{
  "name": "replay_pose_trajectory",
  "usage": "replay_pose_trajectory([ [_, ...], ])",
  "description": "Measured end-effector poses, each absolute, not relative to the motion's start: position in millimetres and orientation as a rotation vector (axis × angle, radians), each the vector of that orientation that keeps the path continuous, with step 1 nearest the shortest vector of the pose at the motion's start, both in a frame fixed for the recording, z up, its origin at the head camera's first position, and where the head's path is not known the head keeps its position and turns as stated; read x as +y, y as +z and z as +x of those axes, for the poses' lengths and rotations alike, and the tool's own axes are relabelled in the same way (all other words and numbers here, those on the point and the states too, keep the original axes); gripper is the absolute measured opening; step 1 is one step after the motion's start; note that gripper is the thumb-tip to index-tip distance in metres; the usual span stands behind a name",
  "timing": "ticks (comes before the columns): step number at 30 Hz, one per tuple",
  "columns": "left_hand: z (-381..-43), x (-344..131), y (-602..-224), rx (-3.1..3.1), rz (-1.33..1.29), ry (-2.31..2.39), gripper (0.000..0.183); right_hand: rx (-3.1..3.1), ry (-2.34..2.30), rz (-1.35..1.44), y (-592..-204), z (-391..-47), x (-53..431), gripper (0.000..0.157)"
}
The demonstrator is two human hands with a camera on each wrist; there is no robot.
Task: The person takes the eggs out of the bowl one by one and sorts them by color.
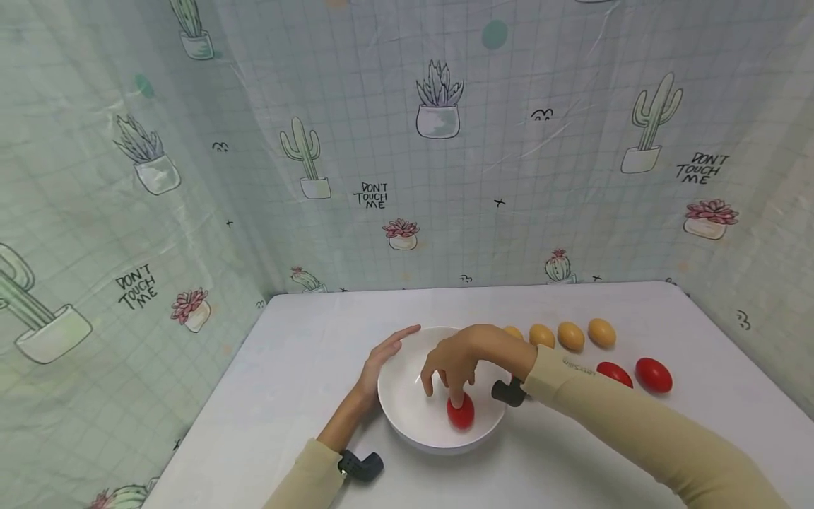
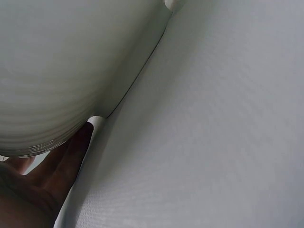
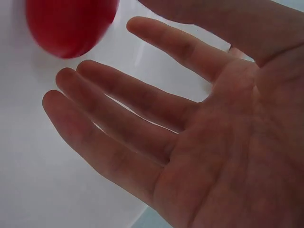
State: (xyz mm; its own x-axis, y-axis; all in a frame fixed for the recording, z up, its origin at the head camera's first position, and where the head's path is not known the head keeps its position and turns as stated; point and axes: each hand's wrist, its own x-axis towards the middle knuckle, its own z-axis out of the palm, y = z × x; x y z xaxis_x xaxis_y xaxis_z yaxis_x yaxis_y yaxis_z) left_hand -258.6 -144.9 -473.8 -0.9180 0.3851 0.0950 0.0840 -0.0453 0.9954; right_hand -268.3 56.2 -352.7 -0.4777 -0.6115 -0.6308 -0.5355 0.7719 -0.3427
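A white bowl (image 1: 407,413) stands on the white table. My left hand (image 1: 375,364) rests along its left side with fingers stretched out; in the left wrist view, my left fingers (image 2: 71,156) lie against the bowl's outer wall (image 2: 47,85). My right hand (image 1: 454,357) reaches down into the bowl from the right. Inside, a glossy red egg-shaped thing (image 1: 461,412) lies under a right finger, which overlaps it in the head view. In the right wrist view, that red thing (image 3: 71,26) sits beyond the extended fingertips of my right hand (image 3: 180,123), which are spread and not curled round it.
Several orange-yellow egg-shaped things (image 1: 570,336) lie in a row at the table's back right. Two red ones (image 1: 653,375) lie nearer, partly behind the right sleeve (image 1: 636,417). A cloth printed with cacti (image 1: 439,177) hangs behind the table (image 1: 318,339) and at both sides.
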Motion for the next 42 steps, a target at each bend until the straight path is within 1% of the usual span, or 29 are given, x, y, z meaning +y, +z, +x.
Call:
replay_pose_trajectory([
  [9,-260,-144,-476,2.001,0.505,2.066,0.054,2.129,0.009,-0.89,-358,-264,38,0.03],
  [15,-261,-144,-476,2.015,0.512,2.052,0.054,2.1,0.029,-0.849,-359,-263,35,0.027],
  [21,-260,-144,-476,2.041,0.511,2.041,0.053,2.075,0.066,-0.824,-358,-262,33,0.032],
  [24,-260,-145,-475,2.045,0.505,2.044,0.053,2.058,0.087,-0.83,-358,-263,33,0.032],
  [35,-260,-146,-476,2.036,0.512,2.057,0.053,2.043,0.131,-0.926,-360,-265,33,0.019],
  [42,-259,-146,-474,2.048,0.497,2.044,0.054,2.093,0.092,-1.029,-351,-264,35,0.018],
])
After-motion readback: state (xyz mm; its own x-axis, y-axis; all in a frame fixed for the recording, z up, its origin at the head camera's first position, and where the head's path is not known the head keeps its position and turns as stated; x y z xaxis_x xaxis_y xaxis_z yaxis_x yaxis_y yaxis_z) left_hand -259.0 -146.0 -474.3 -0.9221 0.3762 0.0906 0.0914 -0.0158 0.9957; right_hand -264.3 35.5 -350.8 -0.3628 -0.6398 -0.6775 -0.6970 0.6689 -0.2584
